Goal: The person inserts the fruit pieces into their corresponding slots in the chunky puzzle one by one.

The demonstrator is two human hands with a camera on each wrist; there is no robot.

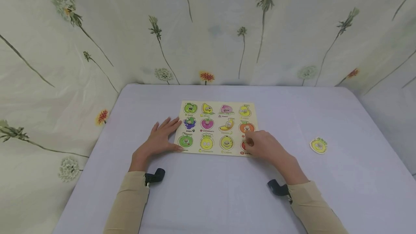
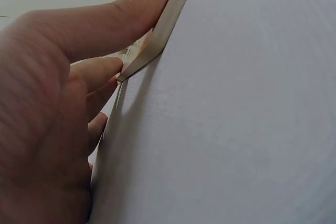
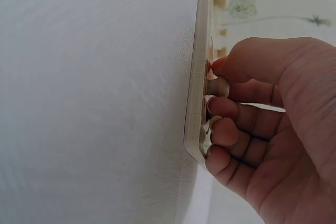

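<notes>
A wooden fruit puzzle board (image 1: 196, 148) lies flat on the table, with knobbed fruit pieces in rows. My left hand (image 1: 161, 138) rests at its left side, fingers spread, fingertips and thumb on the edge. In the left wrist view the thumb (image 2: 113, 27) lies along the board's edge. At the lower right corner my right hand (image 1: 264, 145) has curled fingers round a red fruit puzzle piece (image 1: 243, 146), which it partly hides. The right wrist view shows its small knob (image 3: 218, 86) between thumb and fingers. The orange piece (image 1: 246, 126) sits just above that hand.
A loose pineapple piece (image 1: 319, 145) lies on the table to the right of the board. The table carries a white cloth (image 1: 208, 198). Behind it hangs a flower-printed curtain (image 1: 214, 46). Each wrist wears a small black camera (image 1: 155, 176).
</notes>
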